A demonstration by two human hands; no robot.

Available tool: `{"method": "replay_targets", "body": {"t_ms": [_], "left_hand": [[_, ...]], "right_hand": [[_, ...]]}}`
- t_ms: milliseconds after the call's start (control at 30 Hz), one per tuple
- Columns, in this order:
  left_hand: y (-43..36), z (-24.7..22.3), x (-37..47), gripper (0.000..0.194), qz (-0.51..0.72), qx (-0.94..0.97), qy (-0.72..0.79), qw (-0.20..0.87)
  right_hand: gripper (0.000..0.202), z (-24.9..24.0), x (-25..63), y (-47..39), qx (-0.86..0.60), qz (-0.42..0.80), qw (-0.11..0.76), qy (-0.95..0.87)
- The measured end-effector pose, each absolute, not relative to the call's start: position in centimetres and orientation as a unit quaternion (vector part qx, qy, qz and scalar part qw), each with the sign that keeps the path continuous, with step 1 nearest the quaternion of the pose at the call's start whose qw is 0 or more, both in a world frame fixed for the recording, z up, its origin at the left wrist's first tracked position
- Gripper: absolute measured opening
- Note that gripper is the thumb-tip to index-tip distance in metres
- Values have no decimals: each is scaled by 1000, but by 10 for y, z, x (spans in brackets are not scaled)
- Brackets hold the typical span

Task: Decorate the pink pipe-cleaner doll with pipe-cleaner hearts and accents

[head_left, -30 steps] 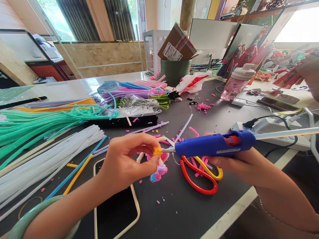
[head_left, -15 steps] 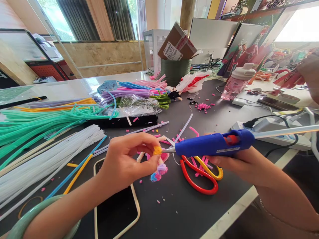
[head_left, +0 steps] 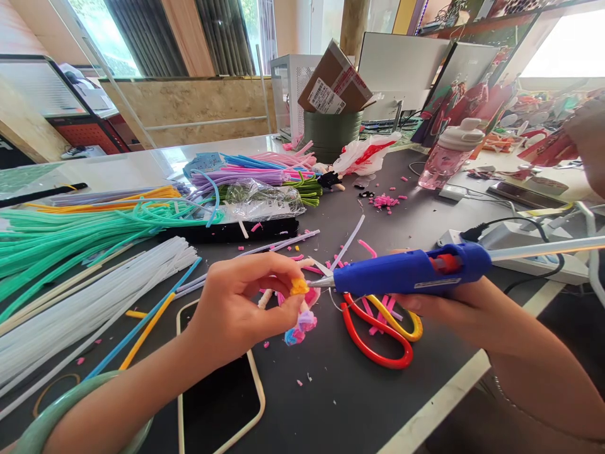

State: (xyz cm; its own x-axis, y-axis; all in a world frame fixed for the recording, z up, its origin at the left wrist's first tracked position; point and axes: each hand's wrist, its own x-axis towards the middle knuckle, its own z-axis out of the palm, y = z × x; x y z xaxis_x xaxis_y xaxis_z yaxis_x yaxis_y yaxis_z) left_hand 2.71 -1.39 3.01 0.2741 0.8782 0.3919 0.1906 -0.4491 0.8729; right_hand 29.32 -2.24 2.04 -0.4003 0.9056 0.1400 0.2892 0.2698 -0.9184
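My left hand (head_left: 248, 296) pinches a small yellow fuzzy piece (head_left: 299, 287) between thumb and fingertips. Wrapped around a blue hot glue gun (head_left: 406, 272), my right hand (head_left: 449, 306) holds it level, a white glue stick (head_left: 543, 249) running out of its back. The metal nozzle (head_left: 321, 283) points left and appears to touch the yellow piece, or nearly so. Below my left fingertips is a pink, purple and blue fuzzy bundle (head_left: 301, 325); whether it joins the yellow piece I cannot tell. Scissors with red and yellow handles (head_left: 378, 350) lie under the glue gun.
Green pipe cleaners (head_left: 94, 233) and white ones (head_left: 94, 315) spread across the left. A phone (head_left: 222, 397) lies below my left hand. Pink clippings (head_left: 385, 202) dot the dark table. At right are a pink bottle (head_left: 449, 157) and a power strip (head_left: 529, 243) with cables.
The glue gun has shifted very slightly to the right in my right hand's grip. My left hand and the yellow piece stay almost still.
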Motion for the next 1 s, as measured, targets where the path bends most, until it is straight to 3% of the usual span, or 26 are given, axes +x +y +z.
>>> {"method": "replay_targets", "body": {"t_ms": [333,1000], "left_hand": [[-14,30,27,9,460,712,383,367],[-14,28,28,12,464,714,366,376]], "right_hand": [[22,21,293,-22,-432,420,336,-724],[13,23,293,-22,-431,419,345,-721]]}}
